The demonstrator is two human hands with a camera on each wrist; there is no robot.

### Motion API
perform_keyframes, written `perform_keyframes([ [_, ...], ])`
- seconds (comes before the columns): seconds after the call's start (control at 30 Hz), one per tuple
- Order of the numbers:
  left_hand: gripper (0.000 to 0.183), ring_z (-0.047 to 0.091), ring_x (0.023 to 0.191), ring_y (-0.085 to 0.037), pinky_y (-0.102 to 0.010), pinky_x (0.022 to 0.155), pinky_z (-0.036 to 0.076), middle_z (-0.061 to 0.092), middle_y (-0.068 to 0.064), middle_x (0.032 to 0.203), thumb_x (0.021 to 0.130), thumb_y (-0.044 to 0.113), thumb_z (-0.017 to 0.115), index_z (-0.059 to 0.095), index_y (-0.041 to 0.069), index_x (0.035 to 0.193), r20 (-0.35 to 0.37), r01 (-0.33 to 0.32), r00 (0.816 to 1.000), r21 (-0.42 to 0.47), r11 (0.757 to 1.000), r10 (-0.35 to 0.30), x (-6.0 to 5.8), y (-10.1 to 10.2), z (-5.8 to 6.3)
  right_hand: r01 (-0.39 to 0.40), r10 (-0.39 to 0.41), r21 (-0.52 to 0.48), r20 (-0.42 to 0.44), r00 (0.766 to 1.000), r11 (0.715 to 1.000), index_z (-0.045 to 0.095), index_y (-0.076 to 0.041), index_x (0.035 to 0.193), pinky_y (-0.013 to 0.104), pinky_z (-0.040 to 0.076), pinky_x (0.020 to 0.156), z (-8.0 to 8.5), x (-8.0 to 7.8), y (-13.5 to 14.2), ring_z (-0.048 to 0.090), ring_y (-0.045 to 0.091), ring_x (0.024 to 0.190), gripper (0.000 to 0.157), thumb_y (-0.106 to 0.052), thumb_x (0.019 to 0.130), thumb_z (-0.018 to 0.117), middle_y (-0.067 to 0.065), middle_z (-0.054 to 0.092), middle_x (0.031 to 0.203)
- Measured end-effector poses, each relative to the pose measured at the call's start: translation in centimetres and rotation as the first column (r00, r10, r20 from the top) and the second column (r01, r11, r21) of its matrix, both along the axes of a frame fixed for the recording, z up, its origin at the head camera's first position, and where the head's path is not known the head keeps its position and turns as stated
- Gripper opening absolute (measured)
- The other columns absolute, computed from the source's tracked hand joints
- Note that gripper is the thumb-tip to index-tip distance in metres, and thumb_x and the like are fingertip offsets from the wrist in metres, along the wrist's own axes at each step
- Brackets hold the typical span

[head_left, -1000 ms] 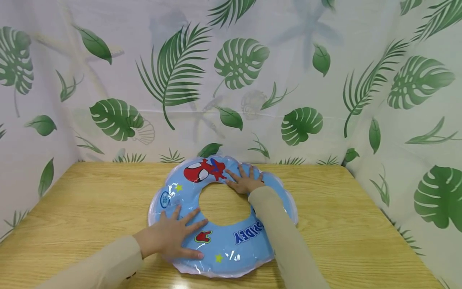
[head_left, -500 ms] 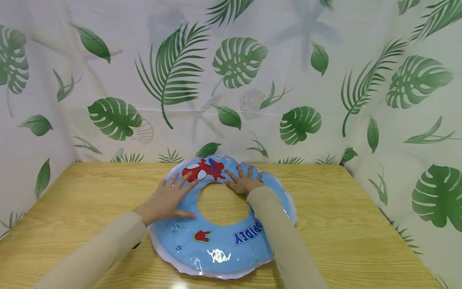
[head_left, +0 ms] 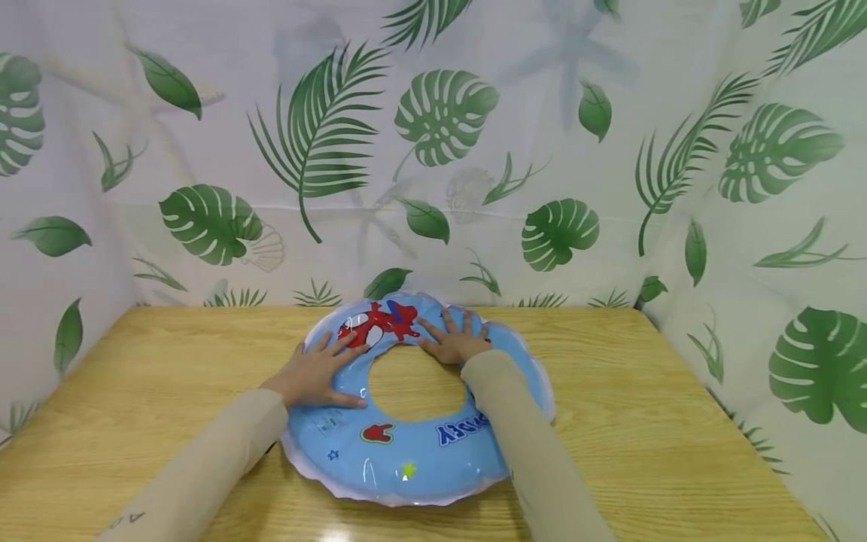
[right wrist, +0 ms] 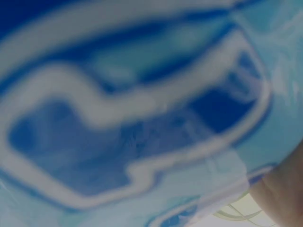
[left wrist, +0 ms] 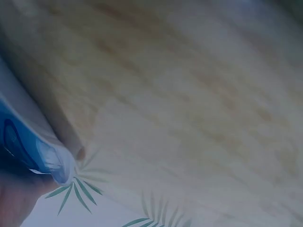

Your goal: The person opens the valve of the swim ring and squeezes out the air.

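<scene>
A blue inflatable swim ring (head_left: 406,478) with a pale scalloped edge and red cartoon prints lies on the wooden table in the head view. My left hand (head_left: 317,375) presses on its left side, fingers spread and straight over the red figure's head. On the far right part of the ring rests my right hand (head_left: 457,345), fingers spread too. The left wrist view catches only the ring's edge (left wrist: 35,146) and a bit of that hand (left wrist: 21,198). Large blue lettering on the ring (right wrist: 142,142) fills the right wrist view, with the hand (right wrist: 284,189) at the lower right.
The wood-grain table (head_left: 650,421) extends to both sides of the ring. A white cloth (head_left: 474,248) printed with green leaves stands behind it and along the left and right sides.
My left hand has slid from the ring's near left up to its far left, then stayed about there. The ring's near edge has risen slightly in view. My right hand has kept its place.
</scene>
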State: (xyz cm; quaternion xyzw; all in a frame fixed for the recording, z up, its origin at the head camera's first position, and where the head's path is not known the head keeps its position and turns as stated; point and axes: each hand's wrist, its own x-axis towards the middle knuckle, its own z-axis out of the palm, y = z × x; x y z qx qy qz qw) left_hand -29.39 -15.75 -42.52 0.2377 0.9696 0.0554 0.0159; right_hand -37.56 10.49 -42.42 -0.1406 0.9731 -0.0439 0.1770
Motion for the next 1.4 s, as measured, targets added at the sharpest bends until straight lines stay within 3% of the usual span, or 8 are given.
perform_keyframes([
  [0.33,0.090,0.012,0.137,-0.045,-0.069,0.100,0.018,0.025,-0.008,0.151,0.070,0.078,0.048,0.027,0.031,0.144,0.064,-0.003,0.998,-0.027,1.000,0.005,0.0,-0.3,-0.6,0.008,-0.008,0.014,0.008,1.000,1.000,-0.003,-0.047,0.142,0.069,-0.004,0.102,-0.3,0.0,-0.1,-0.017,0.040,0.138,0.057,-0.063,0.091,0.016,0.002,-0.015,0.154],
  [0.67,0.087,0.010,0.138,-0.044,-0.068,0.102,0.015,0.018,-0.009,0.153,0.076,0.073,0.046,0.020,0.028,0.146,0.116,0.006,0.993,-0.098,0.995,0.006,0.3,0.2,0.1,0.001,-0.001,-0.003,0.016,1.000,1.000,0.003,-0.045,0.143,0.071,0.000,0.101,0.3,0.3,0.1,-0.012,0.043,0.138,0.057,-0.063,0.091,0.019,0.003,-0.012,0.155],
  [0.9,0.086,0.009,0.138,-0.044,-0.067,0.103,0.015,0.016,-0.009,0.154,0.078,0.072,0.045,0.017,0.028,0.147,0.126,0.003,0.992,-0.129,0.992,0.014,0.5,0.5,0.4,-0.041,0.041,-0.022,0.019,0.999,0.999,0.005,-0.040,0.145,0.072,0.004,0.100,0.8,-0.4,0.5,-0.006,0.047,0.137,0.061,-0.061,0.092,0.024,0.007,-0.007,0.155],
  [1.17,0.086,0.009,0.138,-0.044,-0.067,0.104,0.014,0.016,-0.009,0.154,0.078,0.072,0.043,0.016,0.028,0.147,0.129,-0.003,0.991,-0.153,0.988,0.023,0.6,0.7,0.7,-0.111,0.110,-0.103,-0.021,0.994,0.988,0.005,-0.031,0.147,0.070,0.013,0.101,2.7,-0.8,2.3,0.001,0.047,0.137,0.066,-0.050,0.093,0.038,0.014,-0.001,0.155],
  [1.4,0.087,0.009,0.138,-0.044,-0.067,0.104,0.013,0.018,-0.009,0.153,0.076,0.073,0.044,0.017,0.030,0.146,0.135,-0.017,0.990,-0.142,0.990,0.036,0.5,0.6,0.5,-0.177,0.175,-0.093,-0.022,0.984,0.980,0.006,-0.027,0.148,0.071,0.008,0.101,4.2,0.2,4.4,-0.005,0.046,0.138,0.068,-0.047,0.094,0.041,0.015,-0.005,0.154],
])
